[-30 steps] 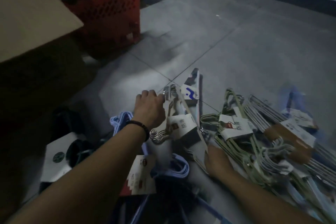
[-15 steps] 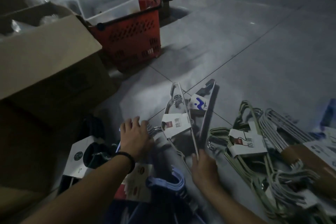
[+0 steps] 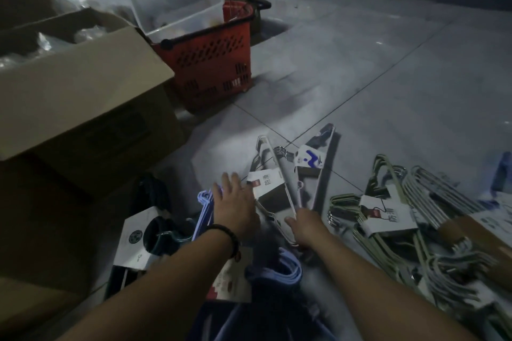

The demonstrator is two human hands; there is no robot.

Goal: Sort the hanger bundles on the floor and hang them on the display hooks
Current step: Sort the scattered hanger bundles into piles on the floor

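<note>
My left hand (image 3: pixel 235 203) lies flat, fingers spread, on the white hanger bundle (image 3: pixel 267 184); my right hand (image 3: pixel 306 228) grips its near corner. The bundle lies on the grey tiled floor (image 3: pixel 388 86), long axis running away from me, metal hooks at the far end. Green wire hangers (image 3: pixel 388 214) lie to the right, and a red slotted plastic basket (image 3: pixel 210 63) stands beyond.

Dim, underexposed, bluish cast. The brightest patch is on the floor (image 3: pixel 318 86) mid-frame. The box (image 3: pixel 83 108) side and the bottom edge go near-black. The basket (image 3: pixel 210 63) throws a soft shadow rightward. Left hand (image 3: pixel 235 202) fingers are motion-blurred, the hangers (image 3: pixel 443 271) at right are smeared, and the edges bend from the wide angle.
</note>
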